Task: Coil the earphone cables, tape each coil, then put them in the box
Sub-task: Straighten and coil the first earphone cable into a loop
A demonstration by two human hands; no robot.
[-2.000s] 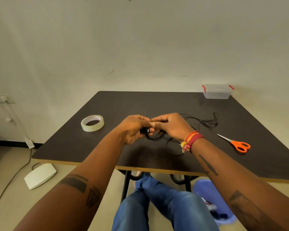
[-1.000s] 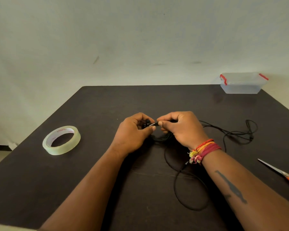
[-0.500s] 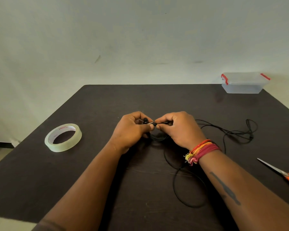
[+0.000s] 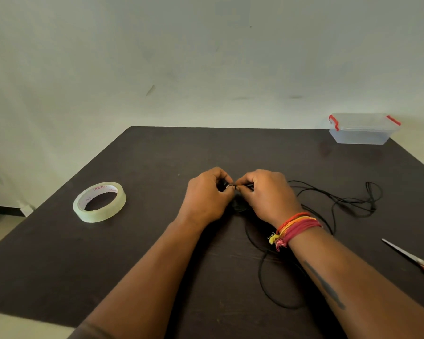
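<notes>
Black earphone cable [image 4: 262, 285] lies in loose loops on the dark table [image 4: 157, 155], trailing right to a tangle [image 4: 367, 204]. My left hand [image 4: 206, 194] and my right hand [image 4: 267, 194] meet at the table's middle, fingers curled, both pinching the cable's end with its earbuds between them. A small bunch of cable hangs under the fingers. A roll of clear tape [image 4: 99, 201] lies to the left. The clear box [image 4: 362, 129] with red clips stands at the far right corner, lid on.
Orange-handled scissors [image 4: 421, 263] lie at the right edge, blades pointing left. A wall rises just behind the table. The table's left edge and front edge are in view.
The view came closer and lower over the table early on. Both hands have stayed together at the cable end, with small finger shifts only.
</notes>
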